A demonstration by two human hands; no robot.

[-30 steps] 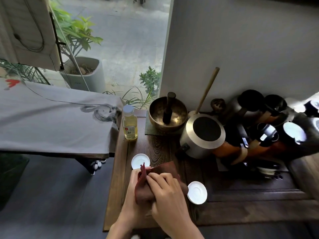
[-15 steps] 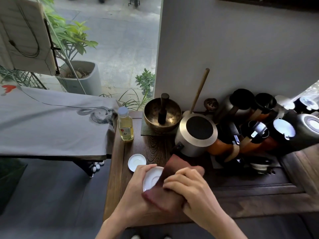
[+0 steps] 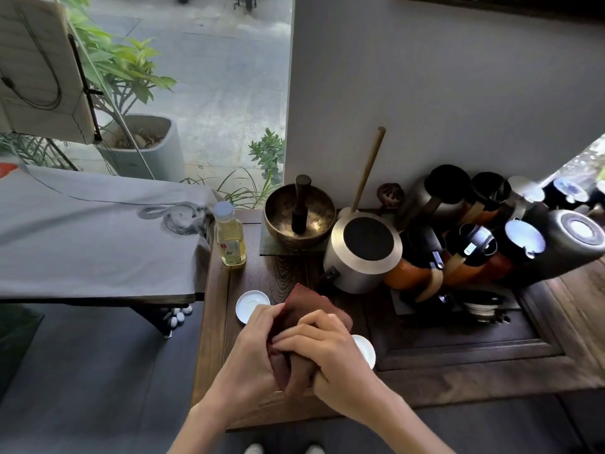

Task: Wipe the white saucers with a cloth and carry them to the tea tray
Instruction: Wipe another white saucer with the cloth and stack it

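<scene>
Head view: both hands clasp cloth; bottle label unreadable.

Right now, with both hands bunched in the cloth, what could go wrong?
The cloth hides whatever the left hand and right hand grip, so a saucer inside could slip unseen. The saucer beside the right hand and the one by the left knuckles could be knocked.

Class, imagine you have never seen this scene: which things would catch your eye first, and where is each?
First, the two hands, left hand and right hand, clasped around a reddish-brown cloth at the near edge of the wooden table. Next, a white saucer just left of them and another peeking out on the right. Behind, a brass bowl holding a dark mallet.
</scene>
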